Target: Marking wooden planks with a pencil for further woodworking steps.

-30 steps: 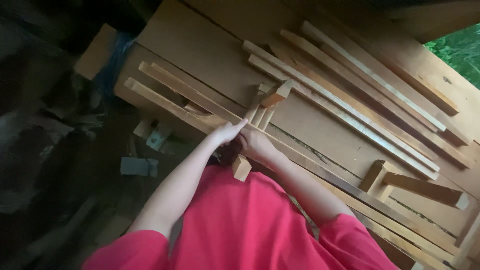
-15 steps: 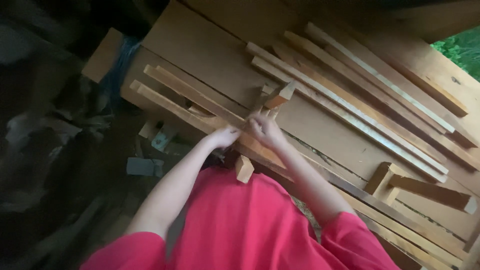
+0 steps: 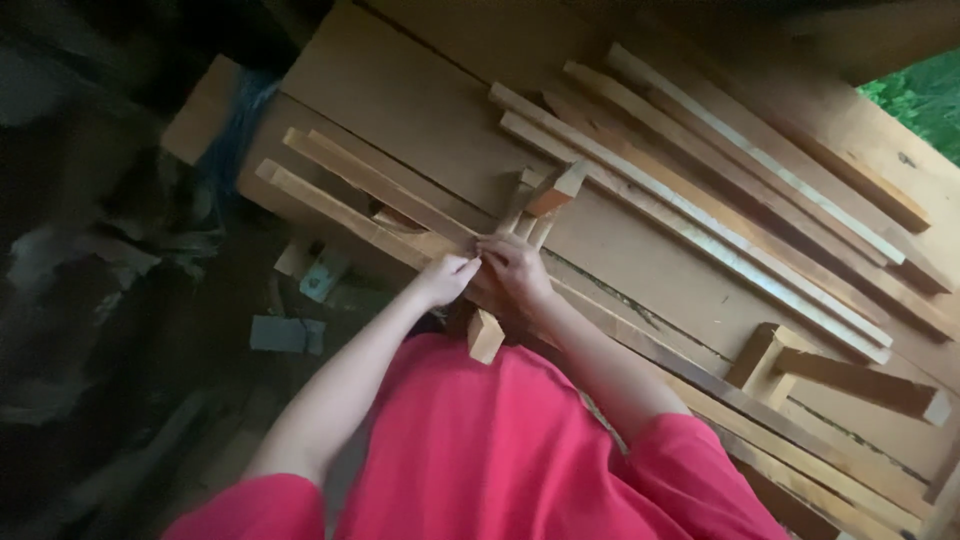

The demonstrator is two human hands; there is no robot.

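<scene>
Mid-frame, left hand [image 3: 447, 277] and right hand [image 3: 515, 272] pressed together on a short wood strip [image 3: 503, 290] – fingers curled around it, both clenched on it. Strip's cut end [image 3: 485, 337] jutting down toward the red shirt [image 3: 480, 440]. Long slats [image 3: 690, 215] fanned across the wooden boards [image 3: 420, 95] toward the upper right – small block [image 3: 556, 188] just above the hands

a broad wooden workbench [image 3: 420, 100] made of flat boards runs from the upper left of the frame to the lower right. long thin wooden slats [image 3: 700, 215] lie side by side across its upper right. two longer battens [image 3: 350, 195] lie along the left edge. a short t-shaped wood offcut [image 3: 800, 365] lies at the right.
</scene>
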